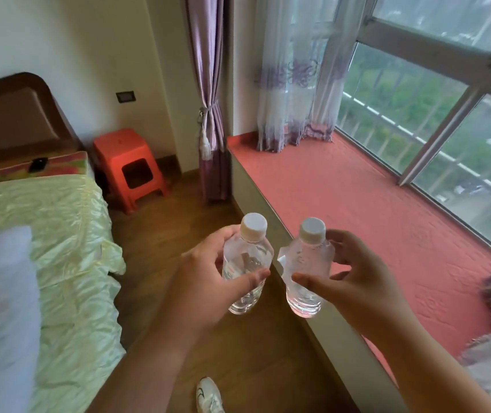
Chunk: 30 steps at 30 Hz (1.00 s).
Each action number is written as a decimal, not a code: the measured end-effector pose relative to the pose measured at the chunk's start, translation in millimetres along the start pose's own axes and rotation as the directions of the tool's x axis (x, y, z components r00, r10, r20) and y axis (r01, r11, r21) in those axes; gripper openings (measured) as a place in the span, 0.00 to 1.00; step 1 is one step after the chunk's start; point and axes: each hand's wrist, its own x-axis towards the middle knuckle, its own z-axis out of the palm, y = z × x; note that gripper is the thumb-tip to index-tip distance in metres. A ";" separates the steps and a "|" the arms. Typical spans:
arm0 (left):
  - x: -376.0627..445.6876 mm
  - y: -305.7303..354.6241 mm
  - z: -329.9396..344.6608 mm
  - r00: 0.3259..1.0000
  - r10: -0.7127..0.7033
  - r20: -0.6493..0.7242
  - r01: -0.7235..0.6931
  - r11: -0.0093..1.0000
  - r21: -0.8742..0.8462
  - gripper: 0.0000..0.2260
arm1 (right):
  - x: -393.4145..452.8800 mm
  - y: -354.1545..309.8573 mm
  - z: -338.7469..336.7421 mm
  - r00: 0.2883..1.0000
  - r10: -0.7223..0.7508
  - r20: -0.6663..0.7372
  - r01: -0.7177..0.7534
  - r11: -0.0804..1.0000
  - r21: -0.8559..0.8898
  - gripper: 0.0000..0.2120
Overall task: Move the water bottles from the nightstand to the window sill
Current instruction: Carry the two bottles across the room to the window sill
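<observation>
Bedroom: bed on my left, red-covered window sill [357, 210] on my right, an orange stool [128, 165] by the far wall. Held: one water bottle [245, 263] in my left hand [205, 281], a second bottle [305, 268] in my right hand [357, 281], fingers and thumbs curled around each. Both hang over the floor, just short of the sill's edge beyond my fingertips. Done, I judge: pickup, carry. Left: setting both down.

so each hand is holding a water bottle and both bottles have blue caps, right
Not quite. The head view shows the left hand and right hand each holding a water bottle, left bottle and right bottle, but both caps are white, not blue.
</observation>
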 end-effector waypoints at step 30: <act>199.0 -128.3 -142.6 0.908 -0.250 -0.336 0.284 0.957 0.055 0.33 | 309.1 -82.8 213.7 0.910 -0.242 0.336 0.189 0.965 0.183 0.39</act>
